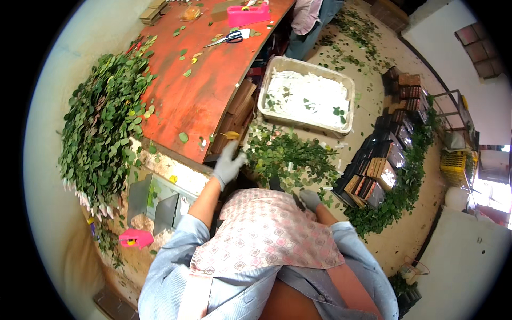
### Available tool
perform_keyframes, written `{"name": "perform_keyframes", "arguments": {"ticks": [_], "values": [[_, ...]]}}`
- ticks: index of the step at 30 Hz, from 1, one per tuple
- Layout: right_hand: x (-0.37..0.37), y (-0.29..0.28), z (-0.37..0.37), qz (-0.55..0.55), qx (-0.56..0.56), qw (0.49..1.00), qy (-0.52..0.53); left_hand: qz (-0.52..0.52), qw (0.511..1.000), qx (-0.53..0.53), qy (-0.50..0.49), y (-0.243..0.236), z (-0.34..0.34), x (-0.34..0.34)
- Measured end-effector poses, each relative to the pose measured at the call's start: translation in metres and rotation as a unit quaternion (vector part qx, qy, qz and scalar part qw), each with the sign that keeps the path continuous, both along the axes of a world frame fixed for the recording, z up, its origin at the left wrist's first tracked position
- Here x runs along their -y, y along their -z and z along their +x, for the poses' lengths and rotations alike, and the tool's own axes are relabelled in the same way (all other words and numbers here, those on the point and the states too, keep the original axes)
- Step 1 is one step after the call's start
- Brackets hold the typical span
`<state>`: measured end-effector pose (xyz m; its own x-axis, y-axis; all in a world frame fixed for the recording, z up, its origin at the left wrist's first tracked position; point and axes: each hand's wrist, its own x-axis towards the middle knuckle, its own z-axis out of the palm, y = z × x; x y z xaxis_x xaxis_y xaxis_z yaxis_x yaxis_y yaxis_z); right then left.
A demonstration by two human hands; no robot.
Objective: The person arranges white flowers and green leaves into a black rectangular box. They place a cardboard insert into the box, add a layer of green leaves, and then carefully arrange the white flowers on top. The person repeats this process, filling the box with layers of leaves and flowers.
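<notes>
My left hand (229, 166), in a grey glove, reaches out beside the near corner of the red table (208, 80). Its fingers are stretched and apart, with nothing visible between them. Just beyond the fingertips is a yellow-orange leaf (231, 135). A heap of green leafy stems (290, 154) lies on the floor to the right of this hand. My right hand (309, 199), also gloved in grey, is low beside my patterned apron (266, 229), near the edge of the heap. Its fingers are mostly hidden, so its grip does not show.
A plastic tub (349, 104) of white pieces stands beyond the heap. Scissors (233, 37) and a pink tape dispenser (249, 14) lie on the table. A big leafy bundle (106, 122) is at left, stacked dark boxes (373, 154) at right. Another person (312, 26) stands at the back.
</notes>
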<state>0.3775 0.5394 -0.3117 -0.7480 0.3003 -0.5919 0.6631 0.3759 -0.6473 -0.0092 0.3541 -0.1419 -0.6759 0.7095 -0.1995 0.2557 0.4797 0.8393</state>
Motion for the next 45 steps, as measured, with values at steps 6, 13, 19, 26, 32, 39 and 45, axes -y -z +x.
{"name": "perform_keyframes", "arguments": {"ticks": [6, 13, 19, 26, 32, 39, 45], "values": [[-0.041, -0.021, -0.034, -0.027, 0.081, 0.995, 0.045, -0.068, 0.995, 0.075, -0.017, -0.048, 0.095, 0.086], [-0.07, 0.056, -0.059, 0.156, -0.041, 0.893, -0.42, -0.155, 0.977, 0.076, -0.129, -0.09, 0.158, 0.158], [0.001, -0.043, -0.129, -0.08, 0.141, 0.982, -0.095, -0.128, 0.972, 0.104, -0.167, -0.068, 0.216, 0.21], [-0.012, 0.114, -0.127, -0.037, 0.026, 0.916, -0.398, -0.216, 0.961, 0.048, -0.169, -0.066, 0.238, 0.273], [0.032, 0.089, -0.122, -0.052, 0.079, 0.957, -0.273, -0.242, 0.961, 0.034, -0.132, -0.027, 0.273, 0.321], [0.023, 0.085, -0.164, 0.013, 0.076, 0.944, -0.321, -0.264, 0.957, -0.032, -0.114, -0.01, 0.285, 0.338], [0.103, -0.041, -0.207, 0.043, 0.033, 0.933, -0.355, -0.277, 0.938, -0.017, -0.21, -0.004, 0.298, 0.338]]}}
